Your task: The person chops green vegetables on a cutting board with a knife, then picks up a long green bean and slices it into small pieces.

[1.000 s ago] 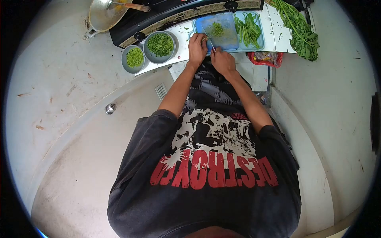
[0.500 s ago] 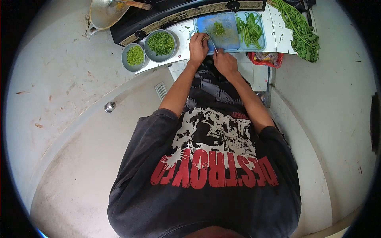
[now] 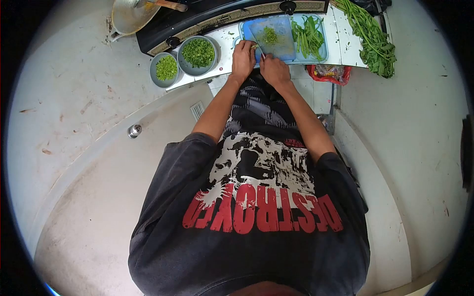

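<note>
My right hand (image 3: 274, 70) is wrapped round the handle of a knife (image 3: 258, 45), whose blade points up and left over the blue cutting board (image 3: 284, 37). At the board's left edge my left hand (image 3: 243, 60) has its fingers closed on green stems (image 3: 255, 47), mostly hidden under the fingers and close beside the blade. A small pile of chopped greens (image 3: 269, 35) lies on the board. Uncut leafy greens (image 3: 309, 37) rest on the light blue tray (image 3: 324, 49) to the right of the board.
Left of my hands stand a bowl of dark chopped greens (image 3: 198, 53) and a smaller bowl of paler pieces (image 3: 167, 68). Behind is a black stove (image 3: 207, 12), with a pan (image 3: 132, 17) at its left. A leafy bunch (image 3: 376, 49) and a red bag (image 3: 330, 74) are at the right.
My right hand and the knife have shifted slightly left, nearer my left hand. The whole view has moved a little.
</note>
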`<action>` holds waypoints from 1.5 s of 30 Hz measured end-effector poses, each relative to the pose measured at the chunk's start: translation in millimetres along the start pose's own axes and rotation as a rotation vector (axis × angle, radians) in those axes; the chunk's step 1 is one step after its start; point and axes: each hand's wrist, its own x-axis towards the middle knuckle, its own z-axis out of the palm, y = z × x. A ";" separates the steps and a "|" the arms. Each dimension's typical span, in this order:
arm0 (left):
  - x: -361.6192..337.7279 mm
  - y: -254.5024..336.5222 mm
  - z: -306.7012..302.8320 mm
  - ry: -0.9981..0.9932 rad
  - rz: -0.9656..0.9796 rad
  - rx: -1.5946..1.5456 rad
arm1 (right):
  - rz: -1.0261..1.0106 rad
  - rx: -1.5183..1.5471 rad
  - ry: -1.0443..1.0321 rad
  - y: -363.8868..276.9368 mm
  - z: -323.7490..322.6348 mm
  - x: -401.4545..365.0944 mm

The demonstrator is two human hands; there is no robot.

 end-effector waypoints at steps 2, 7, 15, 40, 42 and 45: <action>-1.4 0.6 2.8 0.019 -0.029 -0.039 | 0.005 -0.032 -0.016 6.6 -1.2 -15.2; -1.7 2.9 2.1 0.053 -0.027 0.006 | 0.012 -0.006 -0.027 18.9 -6.9 -40.6; 0.7 5.2 -0.6 0.043 -0.014 0.025 | 0.003 0.035 -0.067 9.6 -9.9 -22.6; 1.1 2.5 -1.4 0.027 -0.110 -0.065 | 0.002 0.006 -0.071 14.2 -10.3 -36.8; 1.6 1.4 -0.7 0.032 -0.092 -0.050 | -0.008 -0.008 -0.059 13.2 -10.7 -32.8; 1.2 0.0 -0.1 0.032 -0.078 -0.026 | 0.001 0.027 -0.061 6.6 -9.1 -20.6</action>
